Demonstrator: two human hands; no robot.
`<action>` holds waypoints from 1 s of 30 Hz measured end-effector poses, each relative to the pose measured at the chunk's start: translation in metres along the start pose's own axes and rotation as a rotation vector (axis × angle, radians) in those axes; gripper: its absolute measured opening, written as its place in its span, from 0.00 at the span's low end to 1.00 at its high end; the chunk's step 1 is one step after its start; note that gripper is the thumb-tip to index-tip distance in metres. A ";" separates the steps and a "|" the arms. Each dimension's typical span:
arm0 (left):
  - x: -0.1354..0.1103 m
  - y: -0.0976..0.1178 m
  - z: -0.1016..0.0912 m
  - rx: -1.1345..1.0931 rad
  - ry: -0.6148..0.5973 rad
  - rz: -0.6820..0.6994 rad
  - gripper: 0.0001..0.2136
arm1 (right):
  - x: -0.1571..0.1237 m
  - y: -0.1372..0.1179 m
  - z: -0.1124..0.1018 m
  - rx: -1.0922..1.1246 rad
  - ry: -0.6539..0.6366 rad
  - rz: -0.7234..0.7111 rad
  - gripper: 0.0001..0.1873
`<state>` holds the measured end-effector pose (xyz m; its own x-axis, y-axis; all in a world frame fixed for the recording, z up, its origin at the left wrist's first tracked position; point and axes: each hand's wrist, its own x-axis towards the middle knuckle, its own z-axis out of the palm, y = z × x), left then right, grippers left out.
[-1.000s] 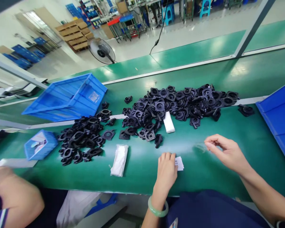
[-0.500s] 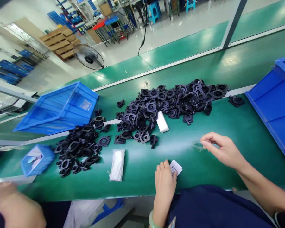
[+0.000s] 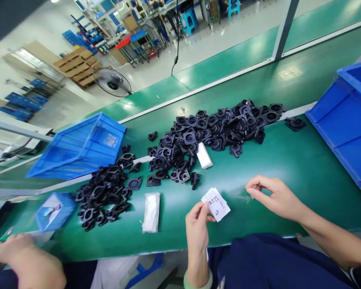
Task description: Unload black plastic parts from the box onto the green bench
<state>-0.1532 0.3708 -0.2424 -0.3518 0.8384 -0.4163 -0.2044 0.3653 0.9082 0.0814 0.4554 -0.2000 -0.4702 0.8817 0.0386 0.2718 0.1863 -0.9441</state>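
Observation:
My left hand (image 3: 197, 226) pinches a small stack of white paper slips (image 3: 216, 204) between thumb and fingers, above the front of the green table. Handwriting shows on the top slip. To the right, my right hand (image 3: 273, 196) is closed in a pinch, with a thin see-through piece (image 3: 244, 196) at its fingertips; its kind is too faint to make out. Beyond both hands lies a heap of black plastic housings (image 3: 189, 138). A white folded pack (image 3: 205, 155) rests against this heap, and a white wrapped bundle (image 3: 151, 212) lies left of my left hand.
Another pile of black parts (image 3: 104, 192) sits at left, near a tilted blue crate (image 3: 78, 148) and a small blue bin (image 3: 54, 211). A large blue crate (image 3: 343, 120) stands at right. Another person's hand (image 3: 15, 249) is at lower left.
My left hand has lifted and turned, so the slips now show their written face. My right hand keeps its pinch. The view has shifted slightly.

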 end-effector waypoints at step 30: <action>-0.024 0.010 0.034 -0.355 0.281 0.138 0.15 | 0.034 -0.028 0.051 -0.103 -0.078 0.087 0.06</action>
<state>-0.1161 0.3684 -0.2220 -0.6213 0.7096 -0.3325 -0.4205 0.0561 0.9056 0.0155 0.4581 -0.1891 -0.5033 0.8611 -0.0714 0.3977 0.1575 -0.9039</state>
